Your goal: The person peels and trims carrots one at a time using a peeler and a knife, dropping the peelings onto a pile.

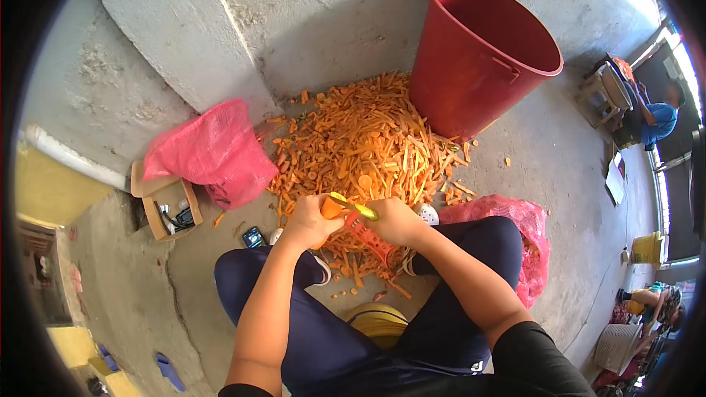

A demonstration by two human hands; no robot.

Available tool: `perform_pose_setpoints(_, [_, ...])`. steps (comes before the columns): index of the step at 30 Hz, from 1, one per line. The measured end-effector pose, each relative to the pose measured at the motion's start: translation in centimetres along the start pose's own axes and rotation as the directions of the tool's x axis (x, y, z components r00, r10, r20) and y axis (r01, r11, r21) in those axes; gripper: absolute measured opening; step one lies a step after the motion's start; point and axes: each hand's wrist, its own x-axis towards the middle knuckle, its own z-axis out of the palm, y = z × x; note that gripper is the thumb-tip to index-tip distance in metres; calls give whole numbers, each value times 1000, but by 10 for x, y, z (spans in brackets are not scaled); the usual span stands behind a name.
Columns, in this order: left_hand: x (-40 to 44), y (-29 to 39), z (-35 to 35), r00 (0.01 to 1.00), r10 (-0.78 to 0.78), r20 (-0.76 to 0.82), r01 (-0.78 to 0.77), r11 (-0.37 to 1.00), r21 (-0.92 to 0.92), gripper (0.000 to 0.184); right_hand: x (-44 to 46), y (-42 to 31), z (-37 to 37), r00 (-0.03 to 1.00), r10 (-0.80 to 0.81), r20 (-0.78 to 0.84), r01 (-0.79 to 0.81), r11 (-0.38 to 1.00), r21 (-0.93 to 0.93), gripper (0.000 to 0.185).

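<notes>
Carrot-scrap pile (375,132) on floor (566,176), nr wall (316,37). Bucket (463,73) behind-R of pile; sack (213,151) L, w/ box (153,216) beside it; phone (254,238) front-L; 2nd sack (538,250) front-R. L hand (307,222) & R hand (398,222) before pile.

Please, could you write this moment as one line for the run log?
left hand: holds carrot | right hand: grips yellow handle | ahead: carrot pile | beside pile: red bin

One held carrot (332,209), one red bin (460,66), two pink sacks (213,151), one cardboard box (157,218), one phone (254,237)
</notes>
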Motion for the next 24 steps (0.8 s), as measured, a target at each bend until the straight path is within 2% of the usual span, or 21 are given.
perform_pose_setpoints(7, [2, -1, 4, 1000, -8, 10, 8, 1000, -29, 23, 0, 8, 7, 1000, -21, 8, 22, 999, -32, 21])
perform_pose_setpoints(10, [2, -1, 3, 999, -33, 23, 33, 999, -27, 24, 3, 13, 12, 999, -41, -22, 42, 999, 20, 21])
perform_pose_setpoints(13, [1, 0, 4, 996, -77, 40, 80, 994, -79, 24, 4, 9, 14, 999, 33, -41, -35, 998, -48, 20])
perform_pose_setpoints(16, [-2, 3, 4, 1000, -17, -14, 17, 999, 40, 24, 8, 12, 20, 997, 74, -28, -76, 995, -65, 20])
perform_pose_setpoints(19, [-4, -1, 6, 1000, 11, -24, -10, 999, 37, 20, 13, 15, 23, 996, 91, -13, -92, 994, -67, 22])
perform_pose_setpoints(24, [-7, 2, 2, 1000, -28, -7, 28, 999, 45, 21, 16, 17, 30, 998, 63, -18, -64, 997, -49, 23])
